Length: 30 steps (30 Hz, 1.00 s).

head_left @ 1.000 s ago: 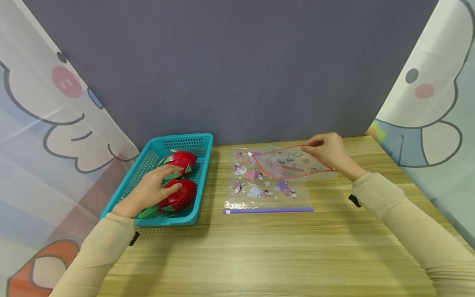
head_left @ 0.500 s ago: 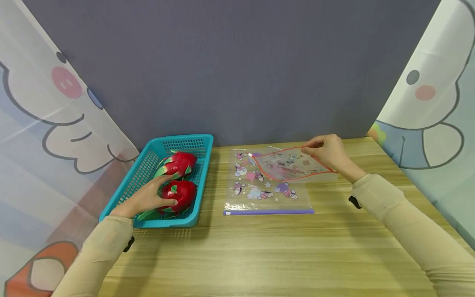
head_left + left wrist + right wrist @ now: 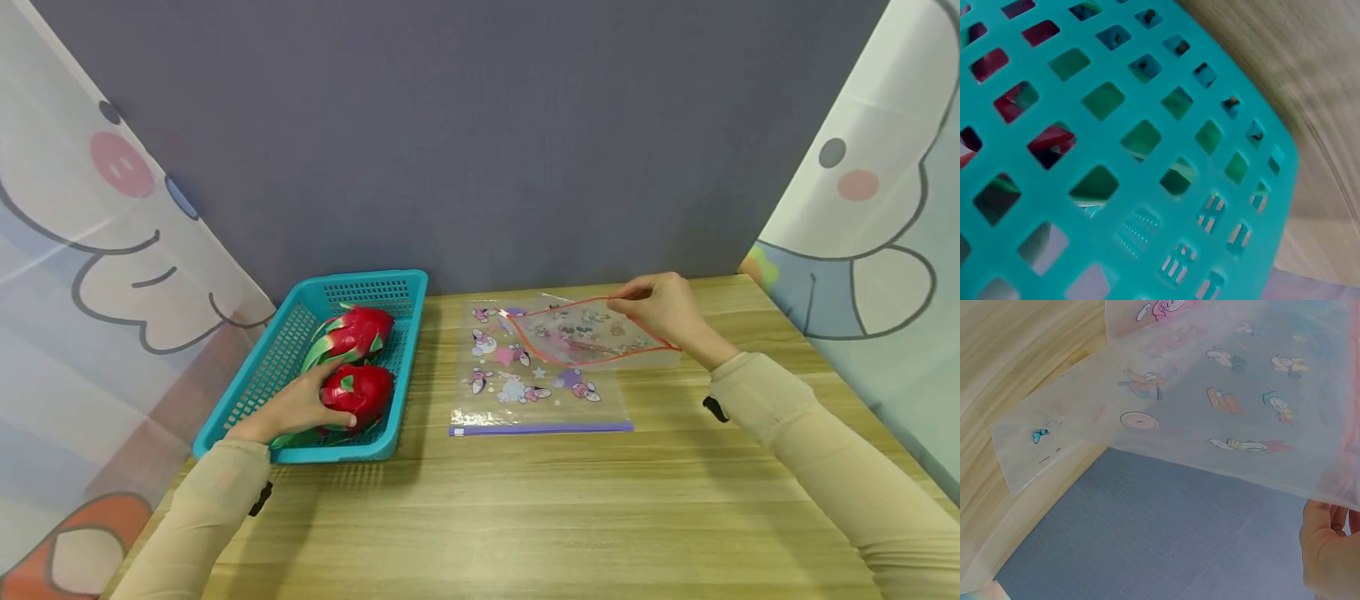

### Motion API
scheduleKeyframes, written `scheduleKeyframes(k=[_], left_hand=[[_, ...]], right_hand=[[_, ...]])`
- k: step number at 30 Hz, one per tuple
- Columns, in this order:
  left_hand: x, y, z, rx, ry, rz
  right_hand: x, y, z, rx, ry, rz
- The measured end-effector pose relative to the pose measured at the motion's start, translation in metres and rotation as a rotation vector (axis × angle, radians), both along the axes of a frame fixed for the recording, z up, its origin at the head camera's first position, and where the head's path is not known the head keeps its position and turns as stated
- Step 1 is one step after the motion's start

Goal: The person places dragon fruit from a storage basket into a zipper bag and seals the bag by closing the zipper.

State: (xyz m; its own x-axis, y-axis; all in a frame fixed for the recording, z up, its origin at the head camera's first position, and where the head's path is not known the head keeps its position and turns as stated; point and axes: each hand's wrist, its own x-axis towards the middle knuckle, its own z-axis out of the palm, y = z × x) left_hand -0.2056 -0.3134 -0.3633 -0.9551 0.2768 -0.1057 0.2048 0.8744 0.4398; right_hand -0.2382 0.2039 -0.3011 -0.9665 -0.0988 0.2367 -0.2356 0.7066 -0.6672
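In the head view, my left hand (image 3: 296, 408) reaches into a turquoise plastic basket (image 3: 409, 350), thumb and fingers round the nearer red dragon fruit (image 3: 369, 392). A second dragon fruit (image 3: 362, 329) with green leaves lies behind it. Only the basket's perforated wall (image 3: 1266, 244) fills most of the left wrist view, with red and green through its holes; the hand is hidden there. My right hand (image 3: 667, 312) pinches the rim of a clear zipper bag (image 3: 592, 333) with red edging and lifts its mouth apart. Cartoon prints on the bag's film show in the right wrist view.
A clear printed bag (image 3: 525, 387) with a purple slider strip lies flat on the wooden table (image 3: 525, 517), partly under the red-edged bag. A dark grey panel (image 3: 487, 150) stands behind, with cartoon cloth (image 3: 45, 317) at both sides.
My left hand has lowered from over the fruits and closed its thumb and fingers round the nearer dragon fruit. My right hand still holds the bag's rim in nearly the same place.
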Motion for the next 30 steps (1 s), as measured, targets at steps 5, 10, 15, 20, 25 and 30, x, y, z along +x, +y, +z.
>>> scheduleKeyframes(k=[5,10,15,20,25,30], left_hand=[[-0.001,0.000,0.000,-0.001,0.001,0.000],[-0.001,0.000,-0.003,-0.010,0.017,-0.001],[0.000,0.001,-0.006,-0.002,0.033,0.010],[0.000,0.001,-0.007,-0.004,0.049,0.013],[0.000,0.002,-0.010,-0.014,0.065,0.023],[0.000,0.001,-0.010,-0.024,0.089,0.038]], right_hand=[[0.000,-0.001,0.000,-0.008,0.000,0.007],[0.000,0.000,0.000,-0.005,-0.007,-0.003],[0.000,0.000,0.000,-0.007,-0.015,-0.007],[-0.001,-0.002,-0.001,-0.011,-0.023,0.001],[-0.002,-0.003,-0.003,-0.018,-0.036,0.002],[-0.003,-0.006,-0.003,-0.020,-0.054,0.012]])
